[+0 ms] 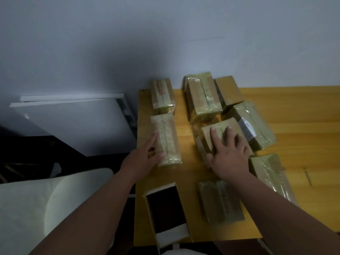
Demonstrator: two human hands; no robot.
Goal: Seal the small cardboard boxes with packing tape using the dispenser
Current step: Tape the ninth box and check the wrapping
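Several small cardboard boxes wrapped in shiny tape lie on a yellow wooden table (294, 111). My left hand (145, 157) holds the near left end of a taped box (168, 138) by the table's left edge, thumb on top and fingers along its side. My right hand (227, 151) lies flat with spread fingers on top of a middle box (224, 127). An open box (165, 208) with a dark inside stands at the near left corner. No tape dispenser is in view.
More taped boxes stand at the far left (162, 94), the far middle (202, 97), the right (255, 126) and the near side (219, 201) (268, 173). A white cabinet (73, 124) and a white chair (36, 208) stand left of the table, a grey wall behind.
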